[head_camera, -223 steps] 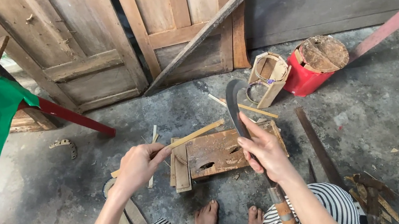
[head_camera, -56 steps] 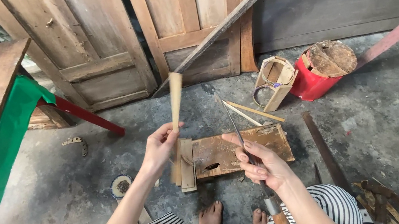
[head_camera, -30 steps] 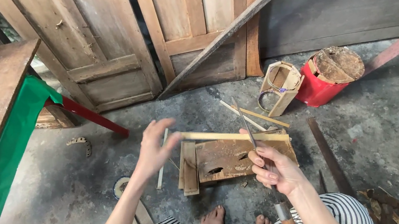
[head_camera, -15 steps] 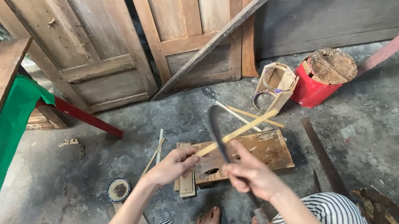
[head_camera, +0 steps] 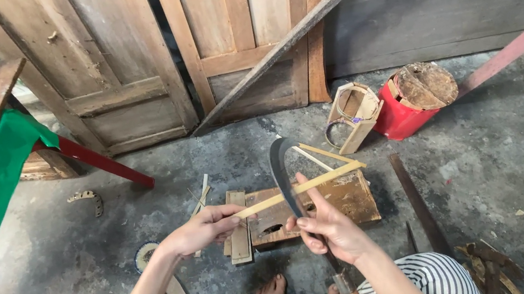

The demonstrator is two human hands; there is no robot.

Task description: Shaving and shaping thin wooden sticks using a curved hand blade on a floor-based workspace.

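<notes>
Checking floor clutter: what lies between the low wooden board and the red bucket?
In the head view, a small open wooden box lies there.

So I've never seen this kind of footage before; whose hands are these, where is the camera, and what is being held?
The camera sits on a person's head and looks down, so both hands are that person's own. The left hand grips one end of a thin bamboo strip. The right hand holds a curved knife, whose dark blade crosses the strip. Below them, on the concrete floor, lies a wooden block with scrap slats beside it. Further back stand a red bucket and old wooden doors. The person's bare feet show at the bottom edge.
</notes>
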